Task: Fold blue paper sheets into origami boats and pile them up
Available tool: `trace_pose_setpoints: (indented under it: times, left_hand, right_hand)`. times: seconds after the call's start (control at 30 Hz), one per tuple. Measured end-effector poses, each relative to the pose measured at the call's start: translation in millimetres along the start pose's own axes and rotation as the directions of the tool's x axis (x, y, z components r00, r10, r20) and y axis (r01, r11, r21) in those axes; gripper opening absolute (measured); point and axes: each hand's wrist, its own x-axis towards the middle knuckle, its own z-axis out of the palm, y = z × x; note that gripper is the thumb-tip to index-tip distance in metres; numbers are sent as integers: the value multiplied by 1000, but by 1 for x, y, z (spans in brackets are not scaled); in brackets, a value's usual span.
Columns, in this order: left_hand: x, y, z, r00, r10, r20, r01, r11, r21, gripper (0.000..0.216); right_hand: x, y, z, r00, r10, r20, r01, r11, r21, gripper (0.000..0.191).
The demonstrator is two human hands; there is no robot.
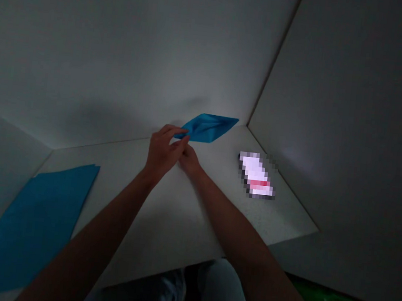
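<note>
As the left hand pinches folded paper, seemingly mid-shaping, whether the right hand grips eludes me. Gentleness seems wanted next.

Creased matt paper is seen in the folded piece, smoother matt paper in the sheets, denim in the jeans; the table is finished matt.

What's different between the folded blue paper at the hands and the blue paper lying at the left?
The folded paper has a creased, pointed shape; the unfolded paper looks flat and broad.
The folded paper looks much smaller than the unfolded paper.
The folded paper is at the left hand's fingertips, while the unfolded paper lies untouched on the table.
Both are blue.
</note>
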Motion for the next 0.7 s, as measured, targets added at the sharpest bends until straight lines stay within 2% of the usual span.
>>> trace_pose_setpoints:
  times: [0.1,0.2,0.27,0.33,0.4,0.5,0.7]
  left_hand:
    - [-48,-37,-15,976,-14,-218,-13,992,-122,21]
    - [-81,-64,-13,946,-125,-300,67,978,-195,15]
    - [-90,-76,-10,931,-209,-301,140,962,-235,14]
    - [-91,-84,-7,918,-276,-283,197,940,-277,16]
    - [-88,-90,-7,907,-343,-245,256,910,-326,23]
    - [-85,-97,-7,889,-411,-199,314,867,-386,26]
    - [-87,-105,-7,824,-545,-154,427,777,-461,14]
  right_hand:
    - [-3,-4,-3,995,-6,-99,11,999,52,48]
    - [-5,-11,-4,993,-48,-104,57,994,92,44]
    - [-6,-14,-3,997,-1,-82,11,993,119,48]
    - [-6,-16,-1,996,74,-54,-61,976,207,65]
    - [-7,-18,1,995,84,-51,-67,958,278,75]
    - [-11,-20,-2,996,-1,-86,22,968,250,78]
    - [-18,-17,-14,985,-175,-8,175,984,32,105]
